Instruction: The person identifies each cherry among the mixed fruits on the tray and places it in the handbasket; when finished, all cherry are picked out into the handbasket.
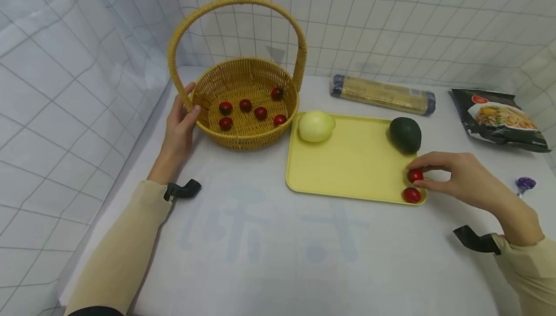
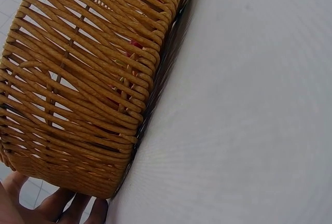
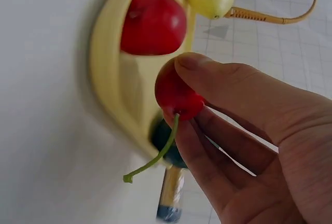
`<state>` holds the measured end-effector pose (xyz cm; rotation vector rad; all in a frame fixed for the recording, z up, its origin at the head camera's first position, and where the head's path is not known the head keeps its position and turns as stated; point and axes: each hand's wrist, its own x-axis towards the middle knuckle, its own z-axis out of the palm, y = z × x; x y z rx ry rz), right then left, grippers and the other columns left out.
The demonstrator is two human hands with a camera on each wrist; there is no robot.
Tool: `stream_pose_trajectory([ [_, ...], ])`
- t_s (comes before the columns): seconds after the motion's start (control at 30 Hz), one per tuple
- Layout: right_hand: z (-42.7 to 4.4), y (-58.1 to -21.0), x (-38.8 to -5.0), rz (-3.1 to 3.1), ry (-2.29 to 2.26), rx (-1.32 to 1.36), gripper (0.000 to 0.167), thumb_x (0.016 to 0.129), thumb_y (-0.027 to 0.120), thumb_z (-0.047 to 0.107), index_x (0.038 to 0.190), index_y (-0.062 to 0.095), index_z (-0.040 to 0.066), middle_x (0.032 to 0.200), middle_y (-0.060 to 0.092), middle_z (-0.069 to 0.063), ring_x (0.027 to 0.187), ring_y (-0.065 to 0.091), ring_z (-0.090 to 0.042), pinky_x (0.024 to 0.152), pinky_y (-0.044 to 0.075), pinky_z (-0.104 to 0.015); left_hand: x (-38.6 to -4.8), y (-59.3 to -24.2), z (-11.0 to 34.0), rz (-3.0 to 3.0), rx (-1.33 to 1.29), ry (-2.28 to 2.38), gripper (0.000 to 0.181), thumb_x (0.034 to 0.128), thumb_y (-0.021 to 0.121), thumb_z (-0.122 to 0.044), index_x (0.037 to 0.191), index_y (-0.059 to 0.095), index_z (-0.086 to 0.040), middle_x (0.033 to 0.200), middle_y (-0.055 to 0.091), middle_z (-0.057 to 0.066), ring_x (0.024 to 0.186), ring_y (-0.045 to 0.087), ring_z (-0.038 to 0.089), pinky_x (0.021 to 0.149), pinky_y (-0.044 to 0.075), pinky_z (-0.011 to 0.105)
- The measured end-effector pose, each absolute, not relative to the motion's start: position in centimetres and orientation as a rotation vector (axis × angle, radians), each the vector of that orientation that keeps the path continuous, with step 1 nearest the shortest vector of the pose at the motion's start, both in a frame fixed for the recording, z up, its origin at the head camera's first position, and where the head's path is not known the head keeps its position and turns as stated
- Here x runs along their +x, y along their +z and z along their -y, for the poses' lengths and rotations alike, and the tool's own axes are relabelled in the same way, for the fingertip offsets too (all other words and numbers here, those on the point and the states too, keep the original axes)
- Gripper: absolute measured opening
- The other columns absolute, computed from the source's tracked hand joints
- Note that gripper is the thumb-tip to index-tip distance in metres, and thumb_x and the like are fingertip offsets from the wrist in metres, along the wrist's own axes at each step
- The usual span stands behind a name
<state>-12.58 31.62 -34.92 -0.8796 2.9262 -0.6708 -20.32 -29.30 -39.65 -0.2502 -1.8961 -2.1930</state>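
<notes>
A cherry (image 3: 179,92) with a green stem is pinched between the thumb and fingers of my right hand (image 1: 462,181), at the right end of a yellow tray (image 1: 347,161). Just beside it a second red cherry (image 1: 411,195) lies in the tray's near right corner. My left hand (image 1: 178,130) holds the left side of a woven basket (image 1: 247,142) near the foot of its tall handle; its fingers (image 2: 78,206) touch the outer weave. Several dark red cherries (image 1: 245,105) lie spread over the basket's floor.
A pale green round vegetable (image 1: 315,126) sits at the tray's far left, a dark green avocado (image 1: 405,135) at its far right. Behind are a gold wrapped packet (image 1: 382,95) and a black noodle bag (image 1: 504,119). A purple-wrapped lollipop (image 1: 525,184) lies far right.
</notes>
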Motion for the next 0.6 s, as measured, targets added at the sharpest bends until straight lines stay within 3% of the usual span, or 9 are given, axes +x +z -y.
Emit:
stream_pose_trajectory([
  [0.13, -30.2, -33.8, -13.2, -2.941, -0.641, -0.905, 0.045, 0.078, 0.095, 0.015, 0.117, 0.078, 0.029, 0.109, 0.077, 0.015, 0.097, 0.068, -0.002, 0.089, 0.043, -0.008, -20.5, -39.6, 29.2, 1.902, -0.252, -2.193, 0.059, 0.1049, 0.058, -0.016, 0.162, 0.043, -0.02, 0.165, 0.035, 0.012, 0.147, 0.036, 0.028, 0.121, 0.026, 0.038],
  [0.3, -27.4, -32.2, -14.1, -2.942, -0.631, -0.953, 0.044, 0.077, 0.095, 0.014, 0.115, 0.078, 0.027, 0.109, 0.077, 0.014, 0.092, 0.066, -0.011, 0.076, 0.049, -0.027, -20.5, -39.7, 29.2, 1.904, -0.253, -2.186, 0.059, 0.1051, 0.059, -0.016, 0.162, 0.042, -0.02, 0.166, 0.036, 0.011, 0.148, 0.036, 0.028, 0.121, 0.025, 0.039],
  [0.6, -22.4, -30.5, -16.2, -2.873, -0.763, -1.159, 0.039, 0.082, 0.092, 0.011, 0.117, 0.078, 0.019, 0.113, 0.076, 0.014, 0.098, 0.068, -0.006, 0.084, 0.047, -0.016, -20.5, -39.7, 29.3, 1.905, -0.248, -2.191, 0.06, 0.105, 0.06, -0.018, 0.162, 0.042, -0.021, 0.167, 0.035, 0.012, 0.15, 0.034, 0.028, 0.122, 0.025, 0.037],
])
